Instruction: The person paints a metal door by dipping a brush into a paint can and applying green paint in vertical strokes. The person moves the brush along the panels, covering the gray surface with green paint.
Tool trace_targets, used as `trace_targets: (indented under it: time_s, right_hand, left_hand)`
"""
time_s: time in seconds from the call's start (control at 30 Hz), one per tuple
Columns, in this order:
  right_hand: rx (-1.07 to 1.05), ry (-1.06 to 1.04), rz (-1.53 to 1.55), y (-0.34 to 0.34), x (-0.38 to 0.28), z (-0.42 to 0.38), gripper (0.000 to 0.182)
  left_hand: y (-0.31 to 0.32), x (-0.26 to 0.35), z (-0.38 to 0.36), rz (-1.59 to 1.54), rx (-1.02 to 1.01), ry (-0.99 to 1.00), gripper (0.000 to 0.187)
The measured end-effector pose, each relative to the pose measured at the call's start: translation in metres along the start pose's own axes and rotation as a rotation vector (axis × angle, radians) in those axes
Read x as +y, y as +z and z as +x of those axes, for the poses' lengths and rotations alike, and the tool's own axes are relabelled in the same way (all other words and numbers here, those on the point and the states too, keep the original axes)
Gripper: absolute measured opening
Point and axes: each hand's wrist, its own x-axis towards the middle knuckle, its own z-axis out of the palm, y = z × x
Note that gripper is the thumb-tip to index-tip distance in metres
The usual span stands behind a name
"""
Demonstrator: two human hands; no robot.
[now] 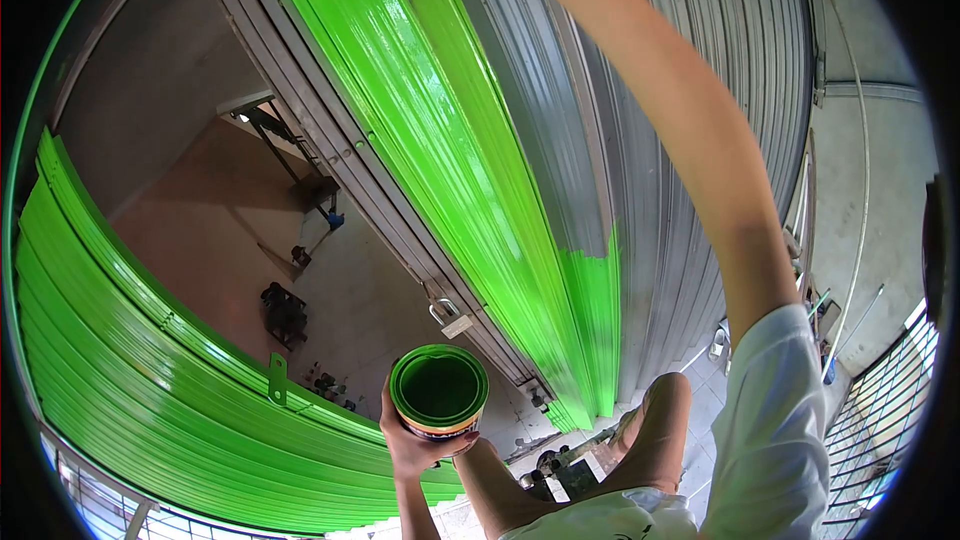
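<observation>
My left hand is wrapped round an open paint can, which it holds upright in front of my legs. Dark green paint lies inside the can, and bright green coats its rim. My right arm reaches up across the folding metal door; its hand is cut off by the top edge of the view, so its fingers and anything in them are hidden. Wet-looking bright green covers the door's left folds and a low patch. The folds further right are bare grey.
A padlock hangs on the grey door edge beside the opening. Another green door panel curves along the lower left. Through the opening, dark objects stand on the floor. A barred grille is at the right.
</observation>
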Motion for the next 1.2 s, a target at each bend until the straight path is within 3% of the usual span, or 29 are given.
trace_targets:
  time_s: [0.07, 0.1, 0.2, 0.33, 0.43, 0.63, 0.73, 0.8, 0.97, 1.2]
  right_hand:
    - [-0.025, 0.037, -0.023, -0.044, 0.041, -0.016, 0.022]
    - [-0.046, 0.005, -0.071, -0.064, 0.054, -0.022, 0.031]
    - [0.067, 0.118, -0.148, -0.086, 0.045, -0.113, 0.030]
    - [0.067, 0.240, -0.264, -0.126, 0.034, -0.161, 0.032]
    - [0.008, 0.313, -0.355, -0.121, 0.015, -0.195, 0.036]
    - [-0.365, 0.275, -0.379, -0.084, -0.011, -0.258, 0.043]
    - [-0.587, 0.040, -0.513, -0.062, -0.014, -0.279, 0.061]
    - [-0.599, 0.100, -0.322, -0.053, -0.011, -0.294, 0.029]
    - [-0.733, 0.070, -0.287, -0.045, 0.005, -0.318, 0.032]
    - [-0.829, 0.033, -0.503, -0.048, 0.019, -0.334, 0.033]
  left_hand:
    - [0.000, 0.000, -0.002, -0.004, -0.001, 0.001, 0.114]
    - [-0.001, -0.001, -0.003, 0.005, -0.004, 0.010, 0.115]
    - [-0.001, 0.000, -0.007, -0.002, -0.005, 0.001, 0.116]
    - [-0.003, 0.006, 0.000, 0.026, -0.021, 0.070, 0.117]
    - [0.002, 0.023, 0.010, 0.084, -0.002, 0.127, 0.118]
    - [0.003, 0.059, 0.030, 0.236, 0.021, 0.294, 0.112]
    - [0.003, 0.069, 0.036, 0.331, 0.032, 0.415, 0.108]
    - [0.002, 0.073, 0.037, 0.345, 0.039, 0.474, 0.105]
    - [-0.004, 0.080, 0.037, 0.390, 0.060, 0.620, 0.101]
    - [-0.011, 0.081, 0.028, 0.468, 0.002, 0.630, 0.095]
